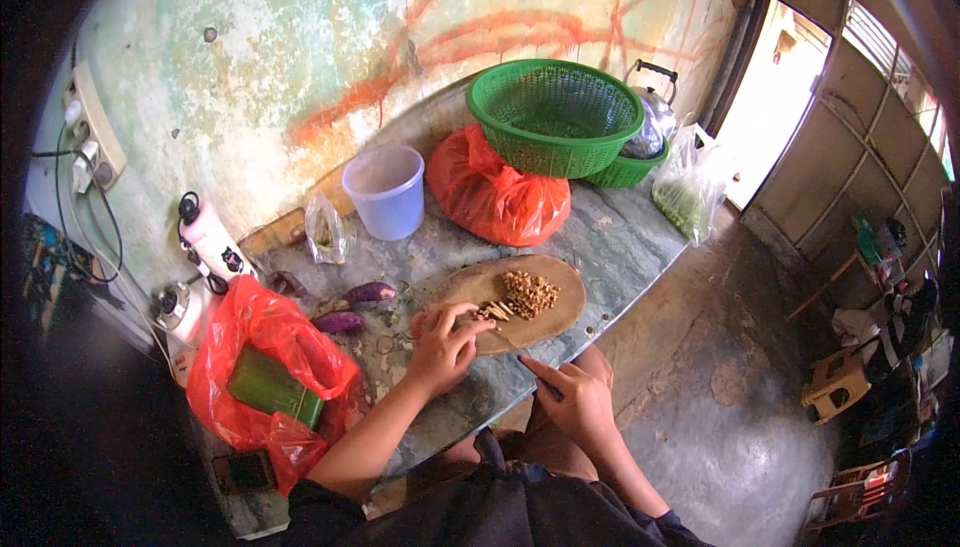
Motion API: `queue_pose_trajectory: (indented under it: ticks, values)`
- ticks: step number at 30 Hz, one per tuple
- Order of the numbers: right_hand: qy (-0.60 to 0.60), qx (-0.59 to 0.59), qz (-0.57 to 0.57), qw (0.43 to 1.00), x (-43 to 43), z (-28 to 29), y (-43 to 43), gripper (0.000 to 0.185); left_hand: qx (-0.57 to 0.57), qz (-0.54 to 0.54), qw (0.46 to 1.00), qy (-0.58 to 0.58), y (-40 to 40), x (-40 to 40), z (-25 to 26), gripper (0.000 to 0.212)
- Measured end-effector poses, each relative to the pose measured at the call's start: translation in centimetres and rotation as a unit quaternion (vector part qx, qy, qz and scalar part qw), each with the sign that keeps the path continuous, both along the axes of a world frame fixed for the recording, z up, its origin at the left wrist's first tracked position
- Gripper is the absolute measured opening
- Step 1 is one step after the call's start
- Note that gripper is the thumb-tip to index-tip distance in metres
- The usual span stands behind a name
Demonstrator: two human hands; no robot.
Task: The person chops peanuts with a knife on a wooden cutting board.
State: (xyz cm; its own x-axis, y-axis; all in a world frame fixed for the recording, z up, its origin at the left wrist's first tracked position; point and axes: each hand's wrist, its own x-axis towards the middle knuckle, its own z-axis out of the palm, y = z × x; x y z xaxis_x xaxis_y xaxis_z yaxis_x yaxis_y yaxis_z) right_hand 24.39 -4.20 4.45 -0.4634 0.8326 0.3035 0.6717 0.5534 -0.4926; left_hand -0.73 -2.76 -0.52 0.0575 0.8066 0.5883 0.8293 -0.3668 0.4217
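Observation:
My left hand (444, 348) rests at the near left edge of an oval wooden cutting board (559, 322), its fingertips beside a few uncut pale brown strips (495, 311). A heap of small diced brown pieces (530, 294), perhaps tempeh, lies just beyond them on the board. My right hand (576, 397) holds a knife by its dark handle (551, 388), with the index finger stretched forward. The blade points toward the board's near edge and is hard to make out.
Purple eggplants (369, 293) lie left of the board. A red plastic bag (259, 314) holds a green leaf-wrapped block. Behind stand a lilac bucket (385, 193), a tied red bag (495, 202) and green plastic baskets (555, 116). A phone (244, 471) lies at the table's left corner.

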Motion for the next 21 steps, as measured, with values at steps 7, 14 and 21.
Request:
queue_pose_trajectory:
  ticks: [7, 14, 21]
  values:
    - [-0.020, 0.023, 0.009, 0.999, 1.1, 1.5, -0.1, 0.037, -0.002, 0.051, 0.998, 0.032, 0.0, 0.1, 0.0, 0.032]
    - [0.108, -0.057, -0.046, 0.991, 4.3, 2.3, 0.3, 0.041, 0.017, 0.066, 0.998, 0.005, 0.2, -0.2, -0.6, 0.021]
    - [0.200, -0.090, -0.065, 0.974, 7.1, 0.5, 0.7, 0.041, 0.021, 0.060, 0.996, 0.066, 1.9, 0.7, 1.0, 0.018]
